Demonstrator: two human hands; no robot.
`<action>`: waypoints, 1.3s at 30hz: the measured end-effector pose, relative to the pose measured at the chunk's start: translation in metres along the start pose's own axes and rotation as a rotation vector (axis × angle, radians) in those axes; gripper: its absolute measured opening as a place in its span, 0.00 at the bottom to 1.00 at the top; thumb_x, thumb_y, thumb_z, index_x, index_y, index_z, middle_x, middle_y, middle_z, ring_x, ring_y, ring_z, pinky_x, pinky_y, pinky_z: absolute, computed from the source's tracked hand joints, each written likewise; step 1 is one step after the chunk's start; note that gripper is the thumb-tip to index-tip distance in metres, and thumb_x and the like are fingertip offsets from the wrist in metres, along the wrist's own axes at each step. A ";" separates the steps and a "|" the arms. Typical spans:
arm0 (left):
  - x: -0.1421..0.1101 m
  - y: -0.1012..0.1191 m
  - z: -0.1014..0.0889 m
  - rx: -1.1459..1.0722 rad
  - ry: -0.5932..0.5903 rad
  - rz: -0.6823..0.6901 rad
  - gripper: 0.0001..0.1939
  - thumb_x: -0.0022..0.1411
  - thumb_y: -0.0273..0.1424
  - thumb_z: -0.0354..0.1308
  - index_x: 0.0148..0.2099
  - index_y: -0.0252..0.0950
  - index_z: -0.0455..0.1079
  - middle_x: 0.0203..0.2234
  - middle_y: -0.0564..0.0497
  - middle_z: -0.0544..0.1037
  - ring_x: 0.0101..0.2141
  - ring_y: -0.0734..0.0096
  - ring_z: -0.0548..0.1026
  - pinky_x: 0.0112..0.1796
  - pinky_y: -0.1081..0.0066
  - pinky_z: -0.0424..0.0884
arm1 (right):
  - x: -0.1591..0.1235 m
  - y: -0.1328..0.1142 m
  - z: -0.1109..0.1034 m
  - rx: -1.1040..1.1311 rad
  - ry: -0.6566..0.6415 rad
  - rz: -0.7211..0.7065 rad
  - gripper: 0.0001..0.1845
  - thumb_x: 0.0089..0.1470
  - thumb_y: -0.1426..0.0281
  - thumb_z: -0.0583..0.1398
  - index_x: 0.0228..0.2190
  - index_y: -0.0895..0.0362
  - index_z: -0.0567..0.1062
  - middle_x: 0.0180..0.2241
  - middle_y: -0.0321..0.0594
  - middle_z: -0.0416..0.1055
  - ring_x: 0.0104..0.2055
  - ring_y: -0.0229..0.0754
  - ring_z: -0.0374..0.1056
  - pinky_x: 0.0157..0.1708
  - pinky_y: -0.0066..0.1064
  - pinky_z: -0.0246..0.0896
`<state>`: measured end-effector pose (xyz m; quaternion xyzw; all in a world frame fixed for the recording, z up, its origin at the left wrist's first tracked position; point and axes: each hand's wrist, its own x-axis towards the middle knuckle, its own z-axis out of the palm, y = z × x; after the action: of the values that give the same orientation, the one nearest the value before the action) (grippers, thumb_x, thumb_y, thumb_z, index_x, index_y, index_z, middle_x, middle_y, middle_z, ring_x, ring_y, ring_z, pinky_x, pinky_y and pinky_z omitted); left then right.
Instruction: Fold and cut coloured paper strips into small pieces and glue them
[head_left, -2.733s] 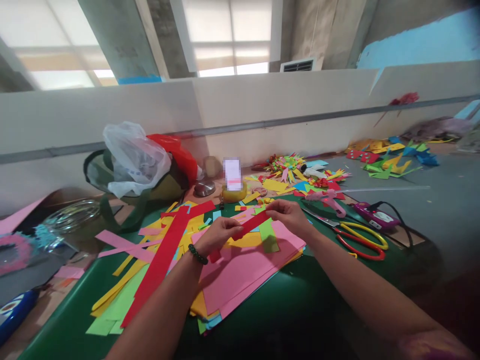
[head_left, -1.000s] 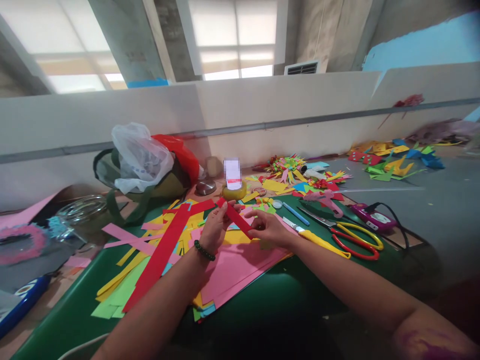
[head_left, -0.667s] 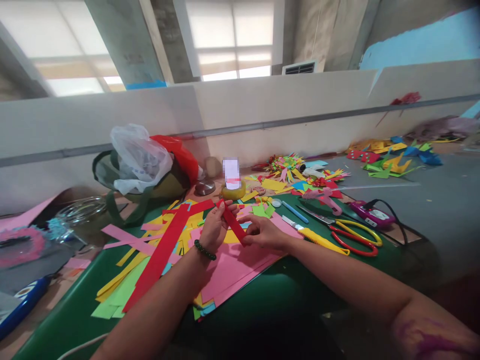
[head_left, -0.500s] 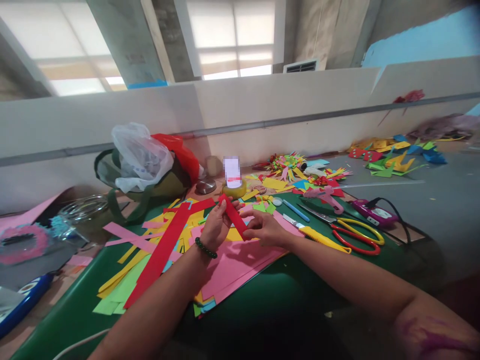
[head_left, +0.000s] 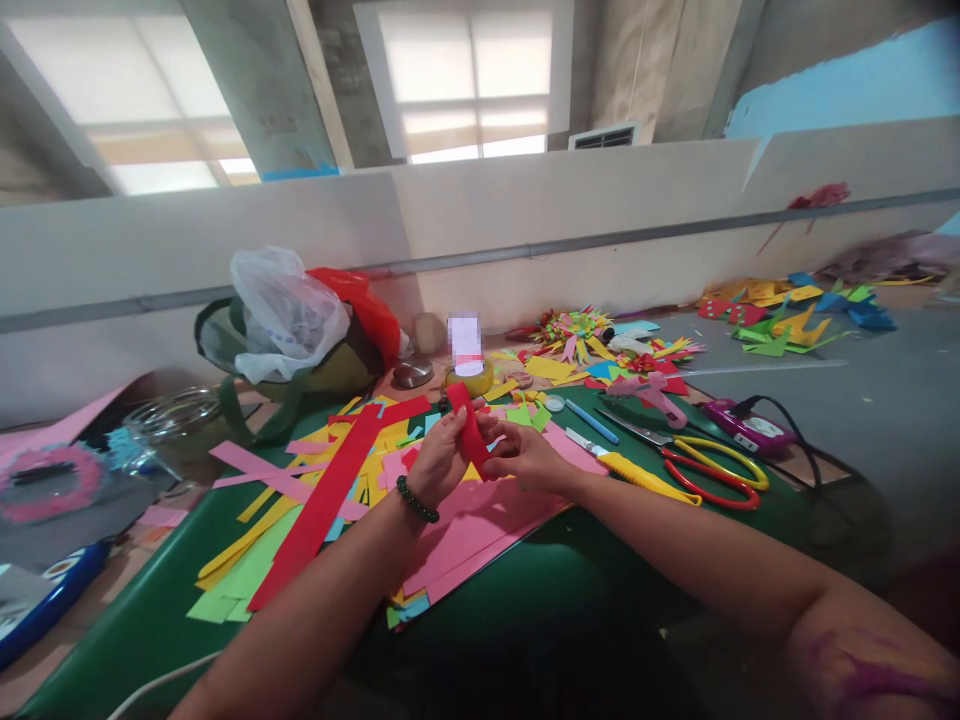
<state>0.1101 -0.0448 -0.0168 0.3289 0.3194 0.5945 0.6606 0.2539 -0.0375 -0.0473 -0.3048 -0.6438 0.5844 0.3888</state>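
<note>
A short red paper strip (head_left: 471,437) is held between my two hands above a pile of pink paper sheets (head_left: 472,535). My left hand (head_left: 441,450), with a dark green bead bracelet on its wrist, grips the strip's left side and upper part. The fingers of my right hand (head_left: 525,455) are closed on its lower end. The strip bows slightly along its length. To the left, a long red strip (head_left: 322,510) lies over yellow, green and pink strips (head_left: 262,470).
Right of the hands lie a yellow utility knife (head_left: 649,478), scissors (head_left: 705,465), a blue pen (head_left: 592,420), a pink glue gun (head_left: 649,392) and a purple box with a cable (head_left: 750,428). Behind stand a roll of tape (head_left: 472,382), a phone (head_left: 466,345) and a bag (head_left: 330,370).
The red strip, flat and straight before, now curves and stands a little more upright. Both hands have stayed close to the same place, fingers shifting slightly on the paper.
</note>
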 end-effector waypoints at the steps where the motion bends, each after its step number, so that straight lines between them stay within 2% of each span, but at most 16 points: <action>1: 0.001 0.000 0.000 -0.006 0.039 0.012 0.04 0.61 0.29 0.60 0.36 0.32 0.73 0.22 0.50 0.78 0.30 0.67 0.78 0.46 0.61 0.72 | 0.000 0.000 0.000 0.001 0.002 0.005 0.18 0.36 0.71 0.66 0.31 0.56 0.67 0.20 0.30 0.74 0.23 0.37 0.70 0.27 0.29 0.62; 5: 0.003 0.002 0.000 -0.033 0.179 0.055 0.10 0.66 0.25 0.51 0.33 0.33 0.71 0.21 0.50 0.77 0.28 0.70 0.78 0.45 0.64 0.71 | -0.003 -0.001 0.004 -0.060 0.021 0.027 0.18 0.38 0.70 0.65 0.33 0.56 0.66 0.20 0.30 0.74 0.22 0.36 0.68 0.24 0.27 0.59; 9: 0.005 0.004 -0.001 -0.004 0.200 0.055 0.07 0.64 0.26 0.54 0.32 0.33 0.70 0.21 0.51 0.77 0.26 0.72 0.77 0.40 0.68 0.72 | -0.005 -0.002 0.007 -0.119 0.018 0.010 0.16 0.40 0.71 0.64 0.33 0.56 0.66 0.21 0.31 0.74 0.23 0.37 0.68 0.26 0.28 0.60; 12: 0.003 0.008 -0.002 0.071 0.150 0.117 0.05 0.61 0.29 0.59 0.32 0.33 0.70 0.19 0.54 0.75 0.22 0.74 0.75 0.33 0.72 0.72 | -0.004 -0.002 0.002 -0.231 0.025 -0.072 0.14 0.43 0.66 0.64 0.32 0.55 0.67 0.21 0.31 0.71 0.23 0.36 0.66 0.25 0.29 0.59; 15: -0.001 0.011 -0.004 0.216 0.066 0.179 0.09 0.57 0.34 0.63 0.32 0.32 0.71 0.17 0.54 0.75 0.20 0.75 0.73 0.29 0.74 0.70 | -0.002 -0.006 -0.005 -0.340 0.164 -0.220 0.15 0.47 0.59 0.64 0.30 0.55 0.68 0.25 0.35 0.70 0.27 0.36 0.65 0.28 0.30 0.61; 18: -0.007 0.011 -0.003 0.449 -0.149 0.077 0.14 0.53 0.40 0.66 0.30 0.32 0.73 0.18 0.51 0.76 0.19 0.72 0.74 0.28 0.72 0.71 | -0.001 -0.012 -0.011 -0.256 0.274 -0.263 0.19 0.46 0.57 0.65 0.33 0.55 0.68 0.32 0.38 0.71 0.32 0.38 0.67 0.30 0.30 0.62; 20: -0.012 0.009 -0.002 0.591 -0.295 -0.027 0.17 0.53 0.43 0.65 0.30 0.32 0.74 0.19 0.48 0.78 0.20 0.69 0.75 0.27 0.71 0.71 | -0.001 -0.015 -0.013 -0.205 0.248 -0.246 0.22 0.43 0.58 0.66 0.37 0.55 0.68 0.32 0.37 0.71 0.33 0.39 0.68 0.30 0.30 0.62; 23: -0.015 0.005 -0.002 0.717 -0.407 -0.089 0.19 0.54 0.46 0.63 0.30 0.33 0.74 0.19 0.47 0.78 0.19 0.69 0.75 0.25 0.73 0.70 | -0.001 -0.015 -0.014 -0.224 0.198 -0.245 0.20 0.42 0.62 0.67 0.37 0.55 0.69 0.27 0.32 0.69 0.28 0.37 0.66 0.29 0.30 0.62; 26: -0.014 0.003 -0.003 0.776 -0.453 -0.080 0.19 0.55 0.47 0.61 0.29 0.33 0.74 0.18 0.48 0.78 0.18 0.71 0.74 0.24 0.74 0.69 | -0.001 -0.013 -0.016 -0.223 0.181 -0.259 0.17 0.43 0.64 0.66 0.36 0.56 0.69 0.23 0.30 0.67 0.26 0.35 0.64 0.27 0.29 0.60; 30: -0.013 0.003 -0.004 0.786 -0.462 -0.091 0.18 0.55 0.45 0.62 0.28 0.33 0.74 0.18 0.48 0.78 0.19 0.72 0.74 0.25 0.74 0.70 | 0.001 -0.013 -0.018 -0.179 0.144 -0.232 0.19 0.43 0.63 0.65 0.37 0.56 0.68 0.21 0.30 0.67 0.24 0.35 0.64 0.26 0.29 0.59; 36: -0.012 0.012 -0.007 0.703 -0.468 -0.225 0.16 0.53 0.43 0.65 0.31 0.33 0.74 0.22 0.48 0.79 0.20 0.74 0.75 0.24 0.77 0.69 | 0.004 -0.013 -0.025 -0.150 0.263 -0.240 0.18 0.41 0.64 0.65 0.36 0.55 0.69 0.22 0.30 0.67 0.25 0.36 0.65 0.27 0.30 0.60; 39: -0.010 0.020 -0.011 0.751 -0.460 -0.260 0.16 0.54 0.43 0.64 0.31 0.33 0.74 0.21 0.49 0.78 0.19 0.75 0.74 0.19 0.80 0.63 | 0.006 -0.012 -0.030 -0.109 0.324 -0.249 0.21 0.39 0.63 0.67 0.36 0.56 0.69 0.22 0.30 0.67 0.25 0.36 0.64 0.27 0.30 0.59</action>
<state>0.0887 -0.0531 -0.0063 0.6264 0.3964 0.2612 0.6183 0.2775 -0.0185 -0.0340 -0.3334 -0.6364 0.4395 0.5392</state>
